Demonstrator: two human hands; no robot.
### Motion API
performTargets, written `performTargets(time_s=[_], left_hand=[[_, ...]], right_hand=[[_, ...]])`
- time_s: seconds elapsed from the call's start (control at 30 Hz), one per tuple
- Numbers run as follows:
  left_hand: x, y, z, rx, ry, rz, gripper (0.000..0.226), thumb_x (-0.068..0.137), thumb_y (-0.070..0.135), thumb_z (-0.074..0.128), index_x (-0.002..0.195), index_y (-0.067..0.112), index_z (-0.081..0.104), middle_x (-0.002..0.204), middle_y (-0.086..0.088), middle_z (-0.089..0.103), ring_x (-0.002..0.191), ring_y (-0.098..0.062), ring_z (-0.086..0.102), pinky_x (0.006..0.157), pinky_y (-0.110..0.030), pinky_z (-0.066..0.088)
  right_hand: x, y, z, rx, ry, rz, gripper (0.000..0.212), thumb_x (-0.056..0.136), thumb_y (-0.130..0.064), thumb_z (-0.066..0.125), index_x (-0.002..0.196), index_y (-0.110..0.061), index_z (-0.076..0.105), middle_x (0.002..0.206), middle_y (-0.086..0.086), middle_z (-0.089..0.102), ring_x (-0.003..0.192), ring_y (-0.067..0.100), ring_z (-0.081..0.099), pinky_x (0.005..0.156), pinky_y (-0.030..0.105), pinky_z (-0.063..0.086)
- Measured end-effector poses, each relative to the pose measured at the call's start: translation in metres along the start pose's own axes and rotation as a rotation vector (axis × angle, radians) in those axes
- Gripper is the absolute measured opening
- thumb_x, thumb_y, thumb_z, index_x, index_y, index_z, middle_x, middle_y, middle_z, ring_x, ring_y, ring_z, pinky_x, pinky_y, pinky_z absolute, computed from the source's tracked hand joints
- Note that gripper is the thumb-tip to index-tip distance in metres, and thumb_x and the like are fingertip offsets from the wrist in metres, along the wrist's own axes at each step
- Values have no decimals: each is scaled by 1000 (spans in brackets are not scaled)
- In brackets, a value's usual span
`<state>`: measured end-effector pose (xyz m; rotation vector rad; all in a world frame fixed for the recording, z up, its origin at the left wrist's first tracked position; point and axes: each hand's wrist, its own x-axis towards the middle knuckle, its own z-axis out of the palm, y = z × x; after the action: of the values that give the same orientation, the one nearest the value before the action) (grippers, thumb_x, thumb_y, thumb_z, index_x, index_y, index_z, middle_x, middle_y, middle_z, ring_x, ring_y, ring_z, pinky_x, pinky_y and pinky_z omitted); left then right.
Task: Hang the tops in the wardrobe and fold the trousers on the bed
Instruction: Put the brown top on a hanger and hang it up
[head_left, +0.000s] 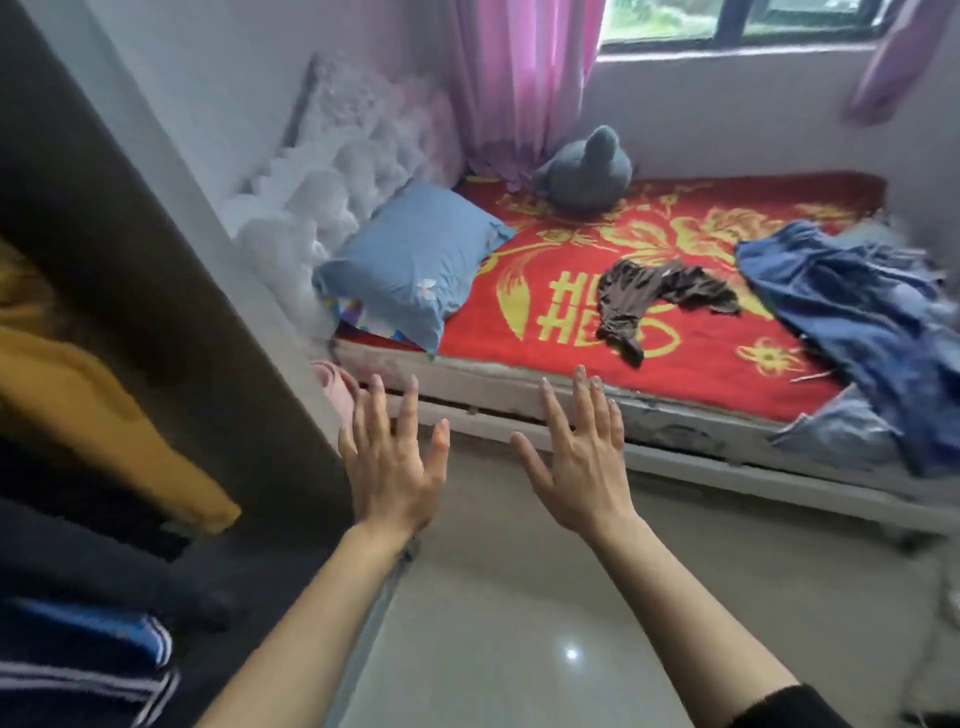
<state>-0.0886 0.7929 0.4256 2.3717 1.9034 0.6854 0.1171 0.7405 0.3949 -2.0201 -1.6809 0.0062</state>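
The bed (519, 387) with a red and yellow blanket fills the middle and right of the head view. A crumpled dark brown garment (649, 296) lies on the blanket. To its right sprawls a heap of blue denim clothing (862, 322), partly hanging over the bed's front edge. At the left stands the wardrobe (171, 291), with a yellow garment (93, 415) and dark striped clothes (88, 639) hanging inside. My left hand (392, 467) and my right hand (584, 462) are held out over the floor in front of the bed, fingers straight and spread, holding nothing.
A blue pillow (415, 260) and a grey plush toy (587, 171) lie at the head of the bed. A white tufted headboard (332, 176) stands by the wall. Pink curtains (519, 78) hang by the window. Glossy floor tiles (519, 623) stretch below my arms.
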Motion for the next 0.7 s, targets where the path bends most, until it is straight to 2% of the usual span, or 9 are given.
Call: performTargets(time_s=[0.1, 0.3, 0.4, 0.5, 0.7], left_hand=[[11, 73, 48, -52, -133, 71, 68, 93, 61, 23, 154, 30, 20, 162, -12, 12, 148, -29, 11, 116, -56, 16], [60, 170, 117, -80, -253, 236, 70, 93, 61, 23, 155, 29, 19, 162, -11, 12, 149, -29, 10, 117, -54, 15], [96, 192, 153, -66, -280, 294, 70, 92, 61, 23, 155, 28, 19, 163, -10, 11, 149, -28, 11, 116, -53, 16], [147, 206, 191, -97, -302, 298, 70, 93, 62, 22, 155, 31, 14, 164, -7, 6, 150, -25, 5, 118, -51, 12], [273, 248, 274, -59, -429, 305, 70, 95, 62, 21, 156, 31, 7, 164, -7, -2, 150, -25, 1, 118, -51, 13]], right_hand=[[1, 85, -26, -32, 7, 141, 74, 94, -65, 34, 155, -23, 29, 165, 15, 9, 152, 34, 4, 122, 54, 11], [26, 199, -41, -85, -16, 302, 78, 93, -66, 29, 157, -22, 23, 165, 14, 5, 152, 32, 2, 122, 51, 7], [55, 235, -30, -80, -27, 350, 78, 92, -65, 26, 158, -23, 19, 165, 14, 3, 153, 32, 0, 122, 50, 6], [100, 268, -14, -66, -56, 377, 78, 92, -65, 24, 159, -24, 15, 166, 12, -1, 153, 29, -4, 122, 50, 3], [227, 343, 10, -133, -145, 403, 76, 99, -58, 36, 159, -23, 5, 165, 12, -7, 153, 28, -9, 122, 46, -2]])
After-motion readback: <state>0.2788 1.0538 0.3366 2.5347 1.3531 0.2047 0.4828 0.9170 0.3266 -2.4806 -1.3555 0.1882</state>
